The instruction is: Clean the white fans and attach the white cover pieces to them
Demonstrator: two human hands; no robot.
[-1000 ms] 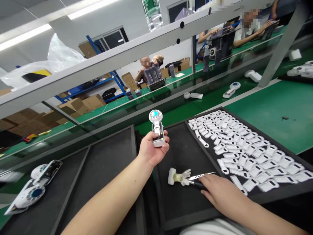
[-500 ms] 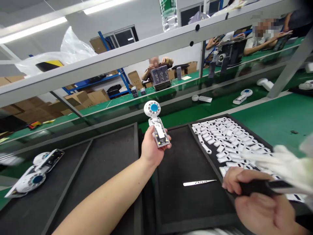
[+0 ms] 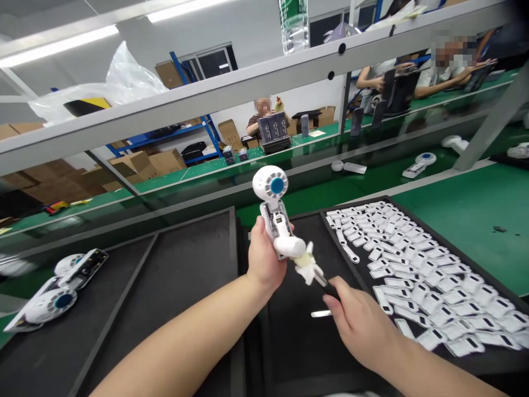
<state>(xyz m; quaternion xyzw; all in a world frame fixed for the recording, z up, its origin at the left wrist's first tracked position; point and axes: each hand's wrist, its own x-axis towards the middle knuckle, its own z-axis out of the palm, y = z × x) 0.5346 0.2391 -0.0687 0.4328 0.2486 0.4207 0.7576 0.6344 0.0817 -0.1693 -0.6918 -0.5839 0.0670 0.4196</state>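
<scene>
My left hand (image 3: 266,259) grips a white handheld device (image 3: 270,184) with a round head, a blue disc ringed by grey segments, and an uncovered body showing inner parts. My right hand (image 3: 355,317) is closed around the black handle of a tool (image 3: 330,288). A ragged white and yellowish wad (image 3: 306,264) sits at the tool's end, with a white rounded piece (image 3: 289,246) beside it over the device's lower body. I cannot tell whether that piece belongs to the tool. Under my right hand, white tweezers (image 3: 320,314) lie partly hidden.
Many small white covers (image 3: 430,264) fill the right side of a black tray (image 3: 289,353). Another black tray (image 3: 198,264) carries similar white devices (image 3: 52,303) at left. Beyond runs a green conveyor (image 3: 243,215), under a grey frame bar (image 3: 248,82). Co-workers sit across.
My right hand has come left from over the covers, bringing the tool's end to the device. The device has tilted and shifted slightly right in view. The tweezers are now partly covered.
</scene>
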